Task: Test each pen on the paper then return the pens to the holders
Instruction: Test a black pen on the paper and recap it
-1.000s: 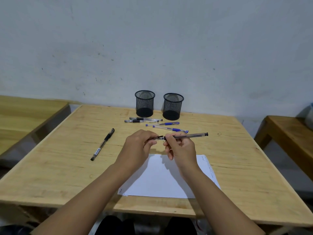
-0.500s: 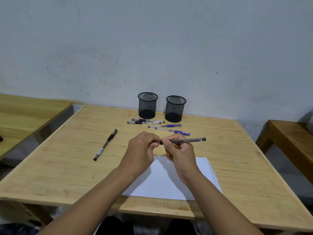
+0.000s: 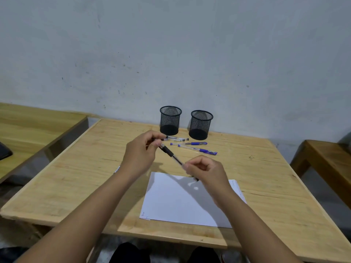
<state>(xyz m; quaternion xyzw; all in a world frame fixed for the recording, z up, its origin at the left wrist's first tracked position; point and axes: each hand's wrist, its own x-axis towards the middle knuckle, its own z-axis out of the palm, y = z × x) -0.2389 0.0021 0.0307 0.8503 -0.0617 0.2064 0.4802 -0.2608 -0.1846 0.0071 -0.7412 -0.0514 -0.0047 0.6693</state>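
Behind raised hands [image 3: 141, 151], pens [image 3: 192, 143] before holders [image 3: 170, 120]

The left hand [image 3: 141, 150] hid the near ends of two black pens [image 3: 175, 138] by the holders, and whatever it pinched was too small to tell. The right hand [image 3: 206, 170] covered the middle of the held pen [image 3: 171, 153]. Scribbles on the paper [image 3: 171, 202] were too faint to read. A dark object [image 3: 4, 152] was cut off at the left edge.

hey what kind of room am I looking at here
Probably a plain classroom or study room: bare wooden tables set against a scuffed painted wall, with mesh pen holders, loose pens and a sheet of paper.
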